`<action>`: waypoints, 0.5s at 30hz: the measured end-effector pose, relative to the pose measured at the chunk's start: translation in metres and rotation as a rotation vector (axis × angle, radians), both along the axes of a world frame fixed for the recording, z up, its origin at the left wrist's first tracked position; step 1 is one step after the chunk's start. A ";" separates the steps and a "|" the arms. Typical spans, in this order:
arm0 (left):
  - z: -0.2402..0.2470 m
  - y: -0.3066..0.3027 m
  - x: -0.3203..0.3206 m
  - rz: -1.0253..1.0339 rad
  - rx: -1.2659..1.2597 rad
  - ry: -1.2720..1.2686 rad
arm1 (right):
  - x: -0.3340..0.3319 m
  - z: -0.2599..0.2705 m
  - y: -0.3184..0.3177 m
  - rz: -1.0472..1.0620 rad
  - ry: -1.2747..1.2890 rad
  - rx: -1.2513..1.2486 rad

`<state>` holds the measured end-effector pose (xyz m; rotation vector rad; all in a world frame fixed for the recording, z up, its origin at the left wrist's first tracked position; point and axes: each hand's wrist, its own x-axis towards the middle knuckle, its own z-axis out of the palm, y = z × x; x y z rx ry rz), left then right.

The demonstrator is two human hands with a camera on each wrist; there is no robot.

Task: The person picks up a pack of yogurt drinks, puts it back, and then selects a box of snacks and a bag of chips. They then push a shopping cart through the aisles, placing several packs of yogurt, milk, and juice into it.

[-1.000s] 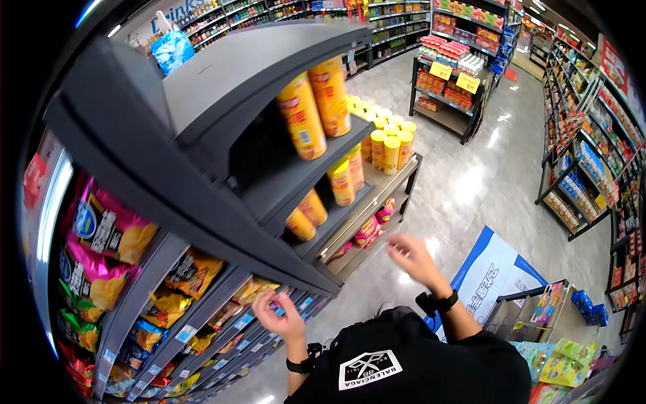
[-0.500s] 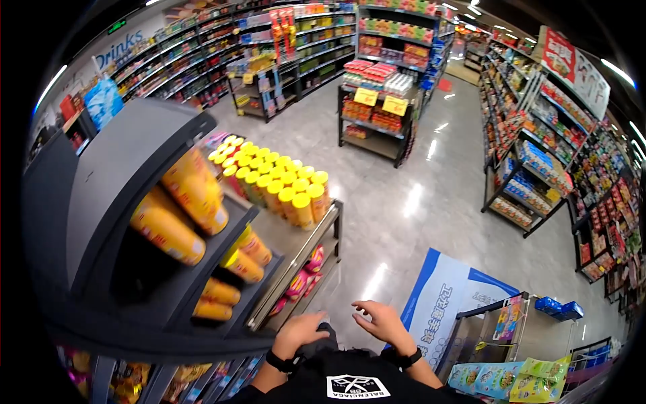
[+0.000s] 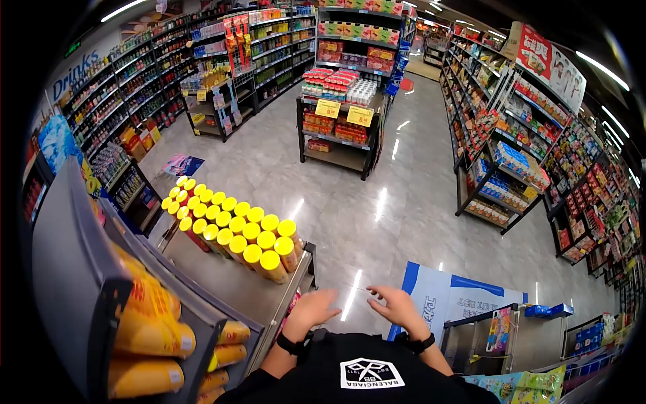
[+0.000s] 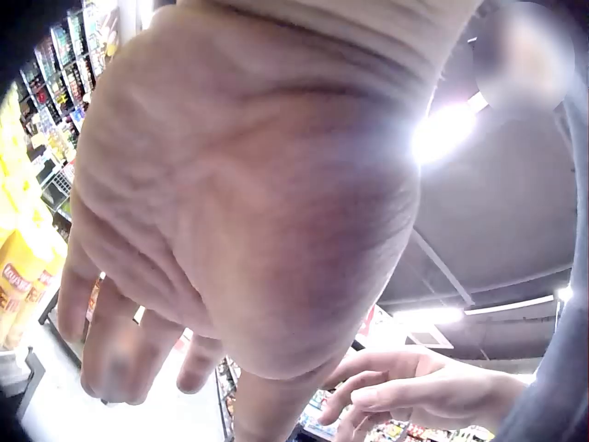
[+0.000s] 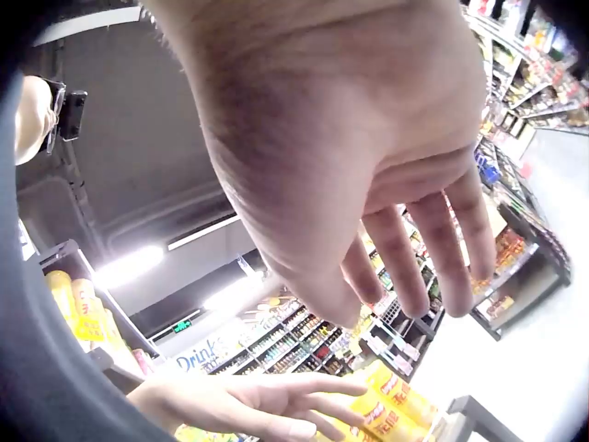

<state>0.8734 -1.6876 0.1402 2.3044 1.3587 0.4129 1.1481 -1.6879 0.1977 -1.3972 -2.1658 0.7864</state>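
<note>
My left hand (image 3: 309, 314) is held out in front of my body with relaxed fingers and nothing in it. Beside it, a small gap away, my right hand (image 3: 397, 308) is empty too. In the left wrist view the palm of the left hand (image 4: 230, 203) fills the middle, fingers extended. The right wrist view shows the right hand (image 5: 368, 157) with its fingers loosely straight. Closest to the left hand is a display of yellow-lidded chip canisters (image 3: 232, 229), standing upright in rows on a low shelf (image 3: 202, 273). Lay's lettering shows on one canister (image 4: 17, 281).
A tall dark rack (image 3: 77, 229) with more orange canisters (image 3: 151, 323) stands close at left. A blue and white floor mat (image 3: 441, 293) and a wire rack (image 3: 484, 337) are at right. Ahead, a drink stand (image 3: 336, 128) stands on the grey tiled floor (image 3: 377, 229).
The view has swung rightward and away from the bagged-snack shelves, and the canister display shows more fully. Both hands have come closer together in front of the body, still empty.
</note>
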 end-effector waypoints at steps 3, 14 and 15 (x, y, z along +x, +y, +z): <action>0.009 0.054 -0.014 0.099 -0.066 0.076 | -0.013 0.014 0.051 0.005 -0.005 0.044; -0.018 0.191 -0.020 0.183 -0.216 0.115 | 0.011 -0.015 0.209 0.088 0.034 0.006; -0.023 0.203 -0.015 0.184 -0.268 0.130 | 0.017 -0.020 0.225 0.080 0.028 -0.025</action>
